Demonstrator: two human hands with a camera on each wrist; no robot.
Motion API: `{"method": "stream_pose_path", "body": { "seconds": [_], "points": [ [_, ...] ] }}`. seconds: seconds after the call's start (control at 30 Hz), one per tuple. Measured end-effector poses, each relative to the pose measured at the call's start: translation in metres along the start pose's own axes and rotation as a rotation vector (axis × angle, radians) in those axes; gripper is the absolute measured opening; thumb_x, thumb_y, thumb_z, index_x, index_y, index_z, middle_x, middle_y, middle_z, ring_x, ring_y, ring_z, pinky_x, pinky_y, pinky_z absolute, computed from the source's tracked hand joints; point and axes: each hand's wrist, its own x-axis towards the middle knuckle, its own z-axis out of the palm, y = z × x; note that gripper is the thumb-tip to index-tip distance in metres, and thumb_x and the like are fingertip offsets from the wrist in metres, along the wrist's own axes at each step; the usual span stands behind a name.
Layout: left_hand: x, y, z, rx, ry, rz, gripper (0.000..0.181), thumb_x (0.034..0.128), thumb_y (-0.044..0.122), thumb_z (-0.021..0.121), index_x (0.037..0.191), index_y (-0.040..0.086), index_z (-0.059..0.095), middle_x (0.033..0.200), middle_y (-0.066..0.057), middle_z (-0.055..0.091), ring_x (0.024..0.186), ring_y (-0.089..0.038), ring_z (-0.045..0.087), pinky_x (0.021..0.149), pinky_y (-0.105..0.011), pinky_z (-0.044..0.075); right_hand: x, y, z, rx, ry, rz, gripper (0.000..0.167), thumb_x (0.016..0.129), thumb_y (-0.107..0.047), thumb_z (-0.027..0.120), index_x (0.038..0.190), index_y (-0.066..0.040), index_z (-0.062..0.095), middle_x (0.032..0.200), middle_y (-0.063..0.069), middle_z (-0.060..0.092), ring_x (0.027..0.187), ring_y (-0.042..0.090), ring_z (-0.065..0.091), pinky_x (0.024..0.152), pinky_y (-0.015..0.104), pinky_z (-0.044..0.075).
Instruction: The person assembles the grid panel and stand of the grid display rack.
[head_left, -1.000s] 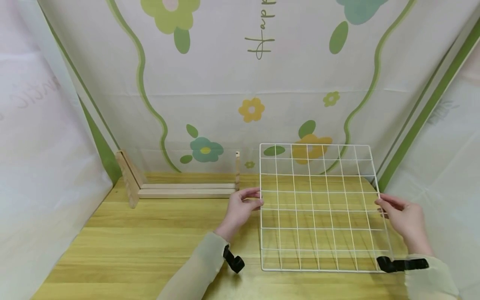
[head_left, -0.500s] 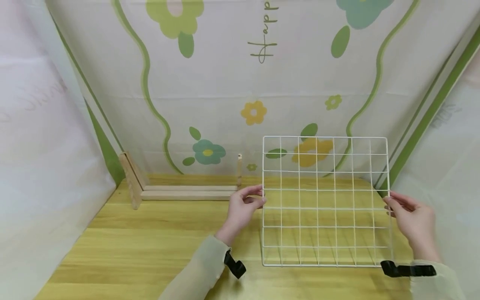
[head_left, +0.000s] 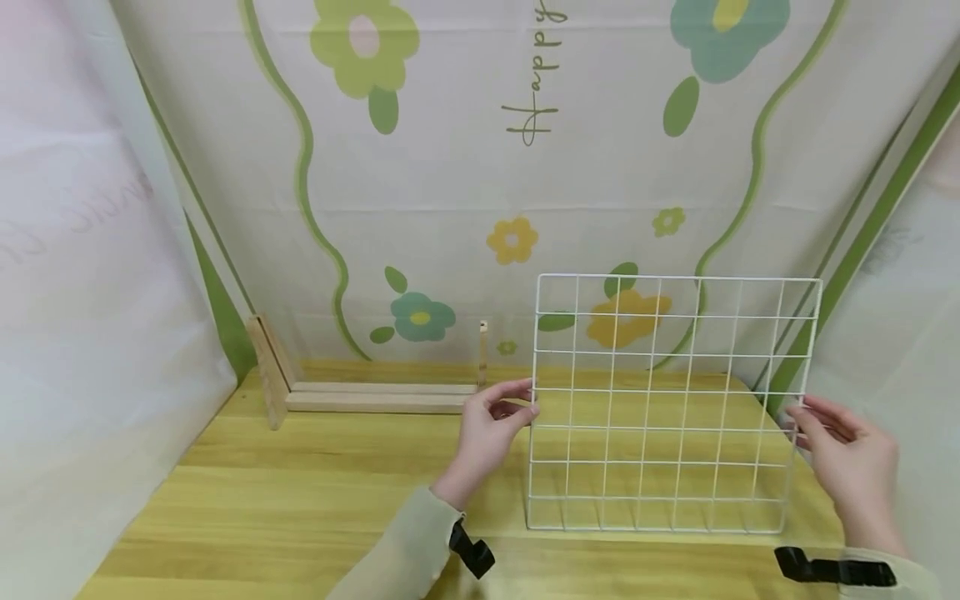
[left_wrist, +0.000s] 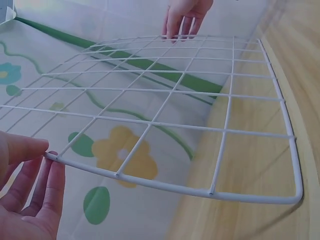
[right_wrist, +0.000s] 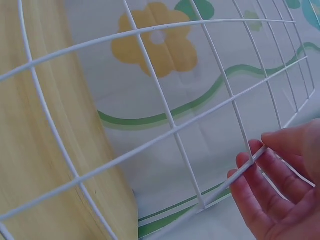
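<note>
A white wire grid panel (head_left: 642,428) stands nearly upright on the right part of the wooden table in the head view. The left hand (head_left: 486,432) pinches its left edge wire between thumb and fingers, around mid-height. On the opposite edge, the right hand (head_left: 853,462) pinches the wire at a similar height. In the left wrist view the grid (left_wrist: 172,91) stretches from the left hand (left_wrist: 30,185) to the right hand (left_wrist: 187,17). The right wrist view shows thumb and fingertips of the right hand (right_wrist: 280,180) around the grid's edge wire.
A wooden frame (head_left: 382,398) with a slanted left end piece and a thin upright post (head_left: 483,354) lies at the back left of the wooden table (head_left: 285,500). Flower-printed cloth (head_left: 420,208) hangs behind and along both sides.
The grid's right side has swung outward to the right with the right hand, and its upper right corner sits farther right. The left hand keeps its pinch, nearly in place.
</note>
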Motion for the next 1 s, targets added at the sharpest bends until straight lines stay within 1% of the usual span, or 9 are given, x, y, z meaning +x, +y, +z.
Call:
{"method": "stream_pose_path", "body": {
  "seconds": [0.17,0.37,0.6,0.63,0.7,0.8,0.83,0.9,1.0],
  "points": [
    [-0.001,0.004,-0.002,0.003,-0.008,0.052,0.03,0.087,-0.002,0.079,0.115,0.008,0.077,0.107,-0.014,0.073,0.091,-0.037,0.068,0.079,-0.031,0.059,-0.004,-0.005,0.003,0.056,0.054,0.007,0.017,0.094,-0.007,0.075,0.104,-0.021,0.078,0.086,-0.016,0.074,0.066,0.002,0.071,0.058,0.018,0.056],
    [-0.002,0.007,-0.003,-0.001,-0.028,0.096,0.027,0.0879,-0.001,0.079,0.114,0.007,0.077,0.108,-0.008,0.074,0.091,-0.03,0.07,0.08,-0.033,0.06,-0.009,-0.008,0.007,0.091,0.177,0.021,0.023,0.091,-0.002,0.076,0.114,-0.008,0.076,0.088,-0.012,0.074,0.07,0.002,0.071,0.06,0.017,0.056],
    [-0.004,0.009,-0.004,-0.01,-0.039,0.122,0.028,0.0882,-0.002,0.079,0.114,0.007,0.077,0.109,-0.01,0.073,0.092,-0.03,0.07,0.08,-0.033,0.06,-0.014,-0.009,0.006,0.133,0.208,0.015,0.025,0.092,-0.002,0.074,0.117,-0.005,0.075,0.09,-0.01,0.075,0.073,0.003,0.072,0.061,0.017,0.056],
    [-0.005,0.009,-0.004,-0.01,-0.042,0.123,0.028,0.0883,-0.001,0.079,0.115,0.007,0.077,0.11,-0.011,0.073,0.092,-0.031,0.07,0.08,-0.033,0.06,-0.015,-0.011,0.006,0.117,0.221,0.004,0.026,0.091,-0.003,0.076,0.118,-0.004,0.075,0.091,-0.01,0.075,0.074,0.002,0.071,0.062,0.016,0.055],
    [-0.005,0.009,-0.004,-0.007,-0.046,0.121,0.028,0.0888,0.0,0.078,0.115,0.007,0.077,0.111,-0.012,0.073,0.093,-0.03,0.069,0.081,-0.033,0.06,-0.018,-0.014,0.007,0.024,0.254,-0.034,0.03,0.092,-0.008,0.077,0.122,-0.007,0.074,0.096,-0.013,0.074,0.079,-0.002,0.069,0.065,0.013,0.055],
    [-0.006,0.008,-0.005,-0.009,-0.048,0.118,0.028,0.0888,0.0,0.078,0.115,0.007,0.076,0.111,-0.012,0.072,0.094,-0.03,0.069,0.081,-0.033,0.059,-0.025,-0.023,0.011,-0.141,0.318,-0.141,0.035,0.091,-0.015,0.079,0.126,-0.011,0.073,0.103,-0.016,0.072,0.087,-0.005,0.065,0.074,0.006,0.049],
    [-0.006,0.008,-0.005,-0.009,-0.048,0.117,0.027,0.0888,0.0,0.078,0.115,0.006,0.076,0.111,-0.012,0.073,0.094,-0.03,0.069,0.081,-0.033,0.059,-0.028,-0.027,0.013,-0.174,0.331,-0.174,0.036,0.091,-0.016,0.079,0.126,-0.011,0.073,0.105,-0.016,0.071,0.089,-0.004,0.065,0.075,0.005,0.047],
    [-0.007,0.008,-0.005,-0.003,-0.049,0.121,0.027,0.0888,0.0,0.079,0.115,0.007,0.076,0.111,-0.011,0.073,0.093,-0.029,0.07,0.081,-0.033,0.06,-0.036,-0.036,0.018,-0.197,0.34,-0.245,0.037,0.09,-0.013,0.08,0.126,-0.009,0.073,0.108,-0.014,0.072,0.092,-0.002,0.065,0.078,0.005,0.046],
    [-0.007,0.008,-0.005,0.002,-0.059,0.135,0.026,0.0894,0.0,0.078,0.115,0.006,0.076,0.112,-0.015,0.072,0.093,-0.029,0.07,0.08,-0.033,0.06,-0.047,-0.053,0.027,-0.191,0.311,-0.324,0.037,0.086,-0.006,0.082,0.123,-0.004,0.074,0.109,-0.007,0.075,0.09,0.001,0.068,0.078,0.007,0.049]
  ]
}}
